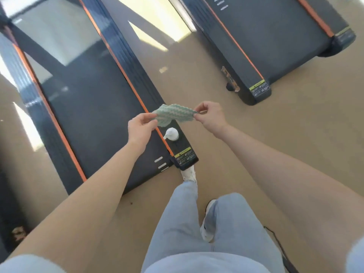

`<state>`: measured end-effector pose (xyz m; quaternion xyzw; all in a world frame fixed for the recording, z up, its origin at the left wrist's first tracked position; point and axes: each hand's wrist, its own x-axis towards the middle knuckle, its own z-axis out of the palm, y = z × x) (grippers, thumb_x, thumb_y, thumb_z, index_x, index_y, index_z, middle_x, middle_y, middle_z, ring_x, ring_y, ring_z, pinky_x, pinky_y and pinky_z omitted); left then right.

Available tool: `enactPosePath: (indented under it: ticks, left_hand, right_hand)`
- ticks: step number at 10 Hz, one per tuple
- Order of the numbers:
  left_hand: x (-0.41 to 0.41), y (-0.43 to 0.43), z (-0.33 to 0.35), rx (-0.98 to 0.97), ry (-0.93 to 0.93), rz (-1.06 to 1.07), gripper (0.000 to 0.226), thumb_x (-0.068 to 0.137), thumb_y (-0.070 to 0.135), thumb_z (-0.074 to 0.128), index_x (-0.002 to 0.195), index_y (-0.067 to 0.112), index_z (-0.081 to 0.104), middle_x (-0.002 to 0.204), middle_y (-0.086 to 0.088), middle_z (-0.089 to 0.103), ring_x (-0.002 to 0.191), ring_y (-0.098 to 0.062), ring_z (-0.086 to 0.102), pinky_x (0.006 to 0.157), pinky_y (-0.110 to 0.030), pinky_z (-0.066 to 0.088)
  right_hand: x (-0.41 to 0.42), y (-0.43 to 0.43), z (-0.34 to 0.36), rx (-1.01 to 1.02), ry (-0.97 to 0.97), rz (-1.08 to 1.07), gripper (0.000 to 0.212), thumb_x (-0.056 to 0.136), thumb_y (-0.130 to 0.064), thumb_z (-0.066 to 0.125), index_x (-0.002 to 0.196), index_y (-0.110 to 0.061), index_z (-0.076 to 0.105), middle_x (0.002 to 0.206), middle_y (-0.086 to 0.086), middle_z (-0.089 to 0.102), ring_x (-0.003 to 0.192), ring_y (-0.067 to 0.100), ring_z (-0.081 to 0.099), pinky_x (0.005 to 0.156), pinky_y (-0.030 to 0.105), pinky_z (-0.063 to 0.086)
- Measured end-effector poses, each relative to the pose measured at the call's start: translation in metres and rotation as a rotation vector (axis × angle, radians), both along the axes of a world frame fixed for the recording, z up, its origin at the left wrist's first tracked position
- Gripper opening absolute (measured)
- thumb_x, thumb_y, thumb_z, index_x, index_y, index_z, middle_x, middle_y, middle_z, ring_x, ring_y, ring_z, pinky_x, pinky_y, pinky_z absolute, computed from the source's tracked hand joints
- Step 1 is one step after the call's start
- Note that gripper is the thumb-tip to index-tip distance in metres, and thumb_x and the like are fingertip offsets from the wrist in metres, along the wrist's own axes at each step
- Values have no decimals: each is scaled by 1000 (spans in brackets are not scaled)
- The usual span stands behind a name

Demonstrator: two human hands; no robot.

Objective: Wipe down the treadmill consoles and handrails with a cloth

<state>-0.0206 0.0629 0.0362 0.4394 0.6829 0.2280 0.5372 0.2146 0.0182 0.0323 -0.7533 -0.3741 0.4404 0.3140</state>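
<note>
From the head camera we see the left hand (140, 126) and the right hand (209, 115) each pinching one end of a green-and-white wavy-patterned cloth (173, 114), stretched between them above the rear side rail of the near treadmill (94, 115). On that rail, just below the cloth, stands a white spray bottle (171, 134), and behind it sits a yellow-and-black warning label (185, 155) whose print is too small for us to read. A second treadmill (275, 46) to the right carries a matching label (260, 88), equally illegible.
</note>
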Motion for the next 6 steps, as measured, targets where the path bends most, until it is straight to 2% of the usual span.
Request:
enactPosePath:
  ticks: [1, 2, 3, 4, 5, 6]
  left_hand:
    - [-2, 34, -21, 26, 20, 74, 46, 86, 11, 76, 127, 21, 59, 101, 0, 74, 95, -9, 70, 83, -21, 53]
    - [-5, 51, -53, -22, 84, 54, 46, 86, 12, 77, 129, 20, 66, 101, 1, 73, 97, -7, 68, 87, -22, 54]
    - [-7, 46, -85, -63, 138, 76, 18, 85, 13, 78, 101, 22, 77, 91, 7, 73, 83, -2, 66, 79, -22, 54]
    - [-10, 27, -115, -73, 211, 80, 12, 85, 14, 78, 84, 24, 73, 83, 14, 70, 69, 8, 61, 72, -17, 50]
    - [-18, -7, -145, -115, 321, -4, 16, 83, 9, 75, 87, 23, 69, 97, 14, 69, 90, -2, 65, 83, -22, 51]
    - [-22, -39, -171, -218, 442, -322, 27, 83, 13, 74, 106, 26, 72, 121, 7, 67, 121, -16, 55, 98, -31, 45]
  right_hand:
    - [-6, 43, -23, 22, -20, 42, 15, 81, -2, 72, 79, -16, 67, 93, 7, 74, 85, 22, 71, 79, 36, 59]
    - [-13, 67, -54, 43, -42, 131, 22, 78, 2, 68, 75, -20, 64, 95, 6, 74, 90, 23, 74, 85, 43, 60]
    - [-21, 67, -92, 67, -89, 270, 18, 74, 9, 62, 76, -9, 65, 94, 12, 70, 87, 28, 70, 81, 48, 59]
    - [-24, 48, -129, 95, -146, 427, 15, 74, 10, 62, 77, -5, 64, 92, 9, 65, 82, 28, 64, 75, 48, 56]
    - [-26, 12, -162, 62, -172, 578, 14, 76, 3, 62, 80, -10, 62, 97, 2, 62, 84, 26, 62, 73, 47, 54]
    - [-28, -4, -183, -109, -181, 836, 24, 80, 1, 61, 100, -8, 70, 117, 5, 64, 102, 32, 64, 86, 46, 53]
